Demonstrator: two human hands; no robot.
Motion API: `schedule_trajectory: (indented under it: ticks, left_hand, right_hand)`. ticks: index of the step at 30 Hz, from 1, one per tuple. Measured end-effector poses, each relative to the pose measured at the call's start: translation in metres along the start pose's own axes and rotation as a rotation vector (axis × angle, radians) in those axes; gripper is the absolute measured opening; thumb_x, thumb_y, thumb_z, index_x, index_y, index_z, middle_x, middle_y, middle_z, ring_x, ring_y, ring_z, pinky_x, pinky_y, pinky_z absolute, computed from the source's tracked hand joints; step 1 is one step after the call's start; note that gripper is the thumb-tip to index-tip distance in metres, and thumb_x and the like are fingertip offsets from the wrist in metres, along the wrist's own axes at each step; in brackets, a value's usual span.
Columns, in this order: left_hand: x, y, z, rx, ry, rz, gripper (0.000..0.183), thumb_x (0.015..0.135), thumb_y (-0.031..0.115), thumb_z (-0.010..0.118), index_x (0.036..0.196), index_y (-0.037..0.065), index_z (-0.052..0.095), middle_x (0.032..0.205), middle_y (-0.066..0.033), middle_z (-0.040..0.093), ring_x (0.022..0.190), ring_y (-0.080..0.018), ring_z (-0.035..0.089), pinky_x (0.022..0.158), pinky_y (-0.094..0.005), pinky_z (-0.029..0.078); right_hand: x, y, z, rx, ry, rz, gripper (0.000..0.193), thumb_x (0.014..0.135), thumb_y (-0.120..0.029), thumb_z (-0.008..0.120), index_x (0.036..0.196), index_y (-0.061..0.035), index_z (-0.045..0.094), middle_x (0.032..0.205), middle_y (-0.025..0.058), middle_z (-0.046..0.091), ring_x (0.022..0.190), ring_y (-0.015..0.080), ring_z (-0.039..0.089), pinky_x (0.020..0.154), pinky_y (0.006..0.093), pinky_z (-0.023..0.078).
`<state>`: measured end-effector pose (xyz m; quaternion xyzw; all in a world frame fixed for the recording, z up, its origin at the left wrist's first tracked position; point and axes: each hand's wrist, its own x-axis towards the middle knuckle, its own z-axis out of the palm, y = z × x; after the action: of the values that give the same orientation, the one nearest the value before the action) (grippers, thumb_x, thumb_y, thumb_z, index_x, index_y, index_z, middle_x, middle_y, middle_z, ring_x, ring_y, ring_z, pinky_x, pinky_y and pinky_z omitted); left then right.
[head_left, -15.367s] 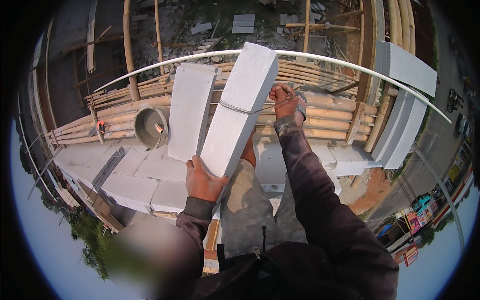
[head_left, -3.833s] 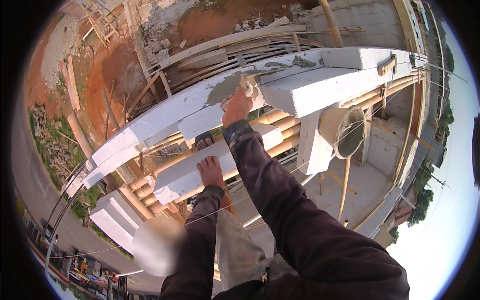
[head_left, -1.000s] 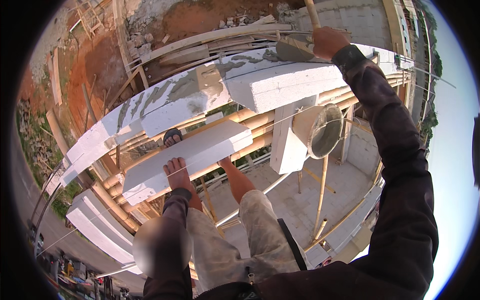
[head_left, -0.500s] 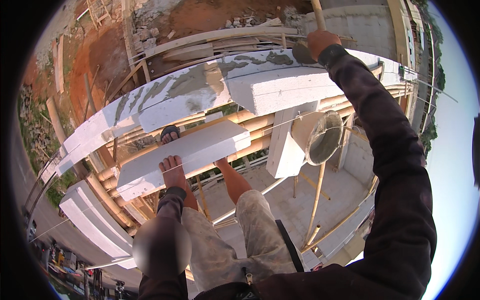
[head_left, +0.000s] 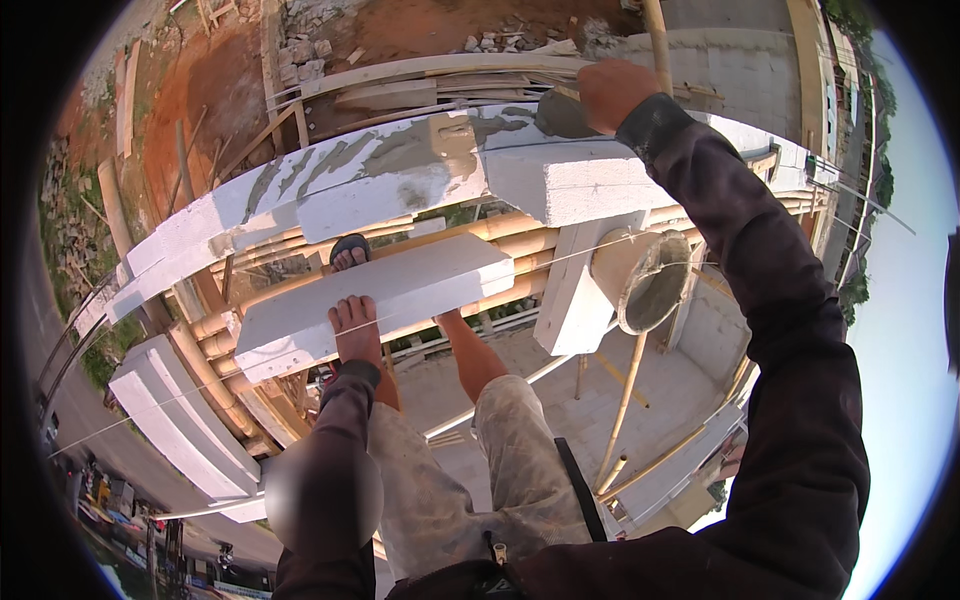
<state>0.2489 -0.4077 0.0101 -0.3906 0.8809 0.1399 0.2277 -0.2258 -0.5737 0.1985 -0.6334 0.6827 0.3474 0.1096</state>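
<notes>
My right hand [head_left: 615,95] grips a trowel, its grey blade [head_left: 562,116] at the top of a curved white block wall [head_left: 395,200]. Streaks and patches of wet grey mortar [head_left: 345,165] coat that top to the left of the blade. The handle is mostly hidden in my fist. My left hand [head_left: 356,325] lies with outstretched fingers on a loose long white block [head_left: 430,275], which rests across bamboo poles. The thumb is hard to make out. A round bucket [head_left: 655,285] with grey mortar inside stands to the right.
A thin string [head_left: 560,258] crosses above the block. Bamboo poles [head_left: 525,240] form the platform, with gaps showing a lower floor [head_left: 520,400]. White blocks lie at left [head_left: 185,415] and beside the bucket [head_left: 575,300]. My sandalled foot [head_left: 350,252] is behind the loose block.
My right hand and the trowel have moved left along the wall top. My left hand stays on the loose block. The whole view has shifted slightly.
</notes>
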Motion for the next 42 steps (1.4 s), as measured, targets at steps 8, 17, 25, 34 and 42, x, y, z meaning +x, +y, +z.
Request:
schedule_trajectory:
  ticks: [8,17,25,34,42]
  left_hand:
    - [0.0,0.0,0.0,0.002,-0.008,-0.005,0.04,0.088,0.015,0.056,0.126,0.002,0.05,0.122,-0.0164,0.051,0.121,-0.0333,0.047,0.106,-0.0506,0.033]
    - [0.003,-0.001,-0.002,0.013,-0.059,-0.004,0.043,0.088,0.016,0.056,0.128,0.002,0.046,0.123,-0.0191,0.051,0.12,-0.036,0.047,0.106,-0.0531,0.032]
    - [0.002,-0.004,-0.002,0.051,0.067,-0.02,0.037,0.087,0.017,0.055,0.121,0.004,0.051,0.116,-0.0143,0.053,0.114,-0.0309,0.05,0.103,-0.0489,0.036]
    - [0.008,-0.001,-0.005,0.016,0.0,0.007,0.033,0.089,0.014,0.054,0.121,0.005,0.051,0.114,-0.0135,0.053,0.113,-0.0303,0.05,0.104,-0.0497,0.035]
    - [0.015,-0.005,-0.009,0.046,0.004,0.066,0.052,0.077,0.02,0.067,0.122,0.001,0.049,0.12,-0.0174,0.049,0.115,-0.035,0.046,0.104,-0.0513,0.034]
  right_hand:
    - [0.006,-0.048,-0.026,0.169,0.151,-0.152,0.013,0.076,-0.009,0.06,0.085,-0.002,0.068,0.087,0.02,0.068,0.092,0.0384,0.066,0.077,0.0482,0.054]
    - [-0.016,-0.117,-0.038,0.433,0.294,-0.302,0.015,0.079,-0.008,0.06,0.092,-0.0017,0.065,0.088,0.0184,0.066,0.087,0.0384,0.067,0.077,0.0471,0.055]
    - [-0.017,-0.188,-0.022,0.46,0.295,-0.335,0.022,0.085,-0.006,0.059,0.106,-0.0004,0.061,0.1,0.0176,0.063,0.082,0.0326,0.07,0.066,0.042,0.058]
    - [-0.072,-0.158,-0.055,0.889,0.351,-0.151,0.03,0.074,-0.003,0.064,0.103,-0.0008,0.057,0.094,0.0167,0.059,0.079,0.0362,0.066,0.066,0.0456,0.054]
    - [-0.229,-0.064,-0.034,1.385,0.358,0.164,0.029,0.071,-0.002,0.066,0.098,0.0023,0.057,0.082,0.0099,0.055,0.065,0.0168,0.052,0.061,0.0319,0.045]
